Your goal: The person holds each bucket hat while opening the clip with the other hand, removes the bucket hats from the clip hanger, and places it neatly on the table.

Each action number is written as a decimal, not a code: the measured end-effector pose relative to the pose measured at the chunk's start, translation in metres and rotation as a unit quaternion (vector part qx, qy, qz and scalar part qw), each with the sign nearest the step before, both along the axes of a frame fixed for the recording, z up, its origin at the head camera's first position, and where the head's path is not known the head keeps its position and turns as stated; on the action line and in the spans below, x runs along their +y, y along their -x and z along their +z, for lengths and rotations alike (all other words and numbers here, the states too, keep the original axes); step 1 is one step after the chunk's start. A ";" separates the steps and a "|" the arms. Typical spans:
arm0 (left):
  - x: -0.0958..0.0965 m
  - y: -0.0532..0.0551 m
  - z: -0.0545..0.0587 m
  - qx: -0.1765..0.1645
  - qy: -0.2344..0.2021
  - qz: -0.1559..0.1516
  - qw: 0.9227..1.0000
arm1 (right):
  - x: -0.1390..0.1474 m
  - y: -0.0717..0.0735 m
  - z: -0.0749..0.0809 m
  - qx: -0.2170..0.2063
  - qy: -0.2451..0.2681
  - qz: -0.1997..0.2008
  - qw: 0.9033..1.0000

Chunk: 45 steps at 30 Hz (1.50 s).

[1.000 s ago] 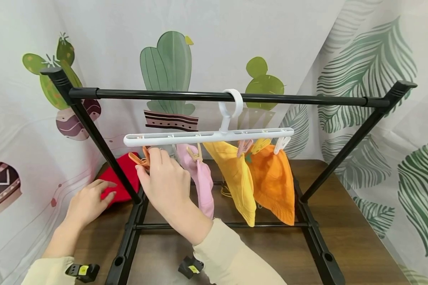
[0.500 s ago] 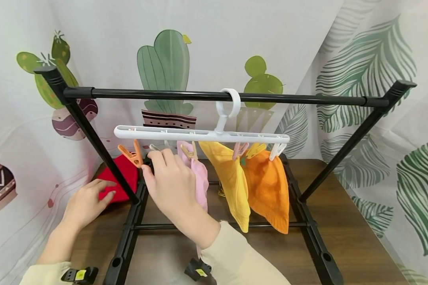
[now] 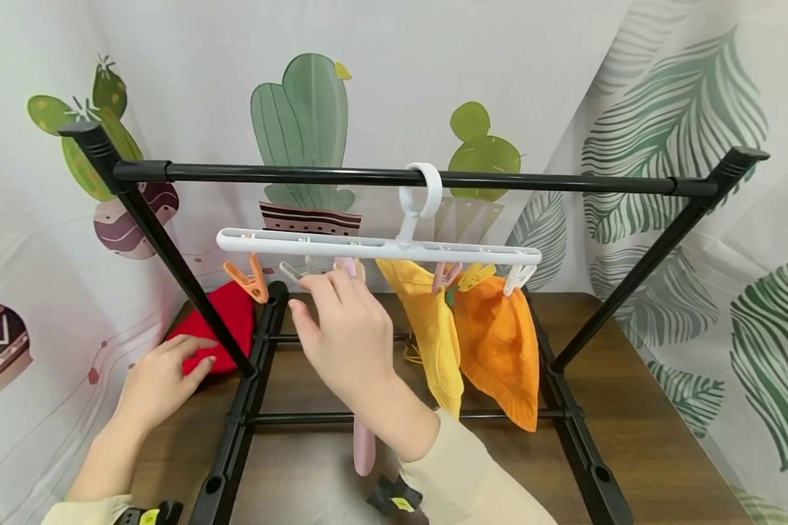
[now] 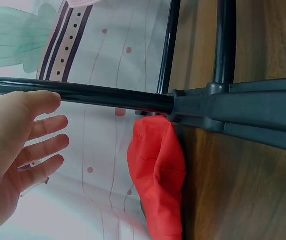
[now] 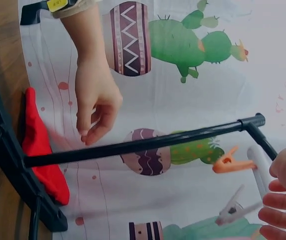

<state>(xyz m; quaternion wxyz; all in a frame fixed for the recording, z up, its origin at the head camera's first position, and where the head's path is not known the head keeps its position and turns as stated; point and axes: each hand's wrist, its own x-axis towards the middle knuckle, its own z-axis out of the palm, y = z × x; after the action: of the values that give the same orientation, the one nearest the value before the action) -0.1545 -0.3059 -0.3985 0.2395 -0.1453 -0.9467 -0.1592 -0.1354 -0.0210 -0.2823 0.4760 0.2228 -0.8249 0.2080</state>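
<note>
In the head view a white hanger (image 3: 374,248) hangs by its hook from the black bar. My right hand (image 3: 348,335) is raised just under it, in front of a pink cloth (image 3: 364,445) that it largely hides. Its thumb stands apart from the fingers, and no thing shows between them. Left of it dangle an orange clothespin (image 3: 249,281) and a pale grey clothespin (image 3: 292,270). My left hand (image 3: 160,379) is beside a red cloth (image 3: 226,328); the left wrist view shows its fingers loose and apart from the cloth.
A black rack (image 3: 289,174) frames the workspace, its legs on a brown wooden table (image 3: 657,437). Yellow cloth (image 3: 436,335) and orange cloth (image 3: 499,343) hang at the hanger's right, near pink (image 3: 445,277), yellow (image 3: 476,277) and white (image 3: 519,279) clothespins.
My right hand has moved right, from the orange clothespin past the grey one to the pink cloth. The orange clothespin now hangs untouched. My left hand has barely moved.
</note>
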 end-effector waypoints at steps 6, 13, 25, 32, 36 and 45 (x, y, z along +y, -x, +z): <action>0.005 -0.005 0.002 0.020 0.002 -0.011 1.000 | 0.017 0.003 -0.004 -0.017 0.004 0.003 1.000; 0.021 -0.009 0.005 0.039 0.006 -0.035 0.999 | 0.033 0.008 -0.010 -0.079 0.043 0.004 0.996; 0.066 -0.013 0.014 0.069 -0.022 -0.089 0.993 | 0.049 0.020 -0.019 -0.158 0.123 0.032 0.979; 0.085 -0.011 0.014 0.075 -0.047 -0.116 0.989 | 0.055 0.029 -0.023 -0.210 0.141 0.046 0.966; 0.096 -0.012 0.012 0.078 -0.070 -0.125 0.987 | 0.058 0.035 -0.024 -0.240 0.152 0.070 0.956; 0.122 -0.019 0.018 0.034 -0.134 -0.155 0.978 | 0.059 0.045 -0.020 -0.304 0.196 0.150 0.920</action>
<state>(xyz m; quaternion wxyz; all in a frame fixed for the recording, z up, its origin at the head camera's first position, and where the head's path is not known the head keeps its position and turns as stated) -0.1360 -0.1840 -0.3804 0.2611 -0.2622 -0.8740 -0.3150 -0.1807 0.0384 -0.3021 0.1995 0.1721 -0.8294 0.4925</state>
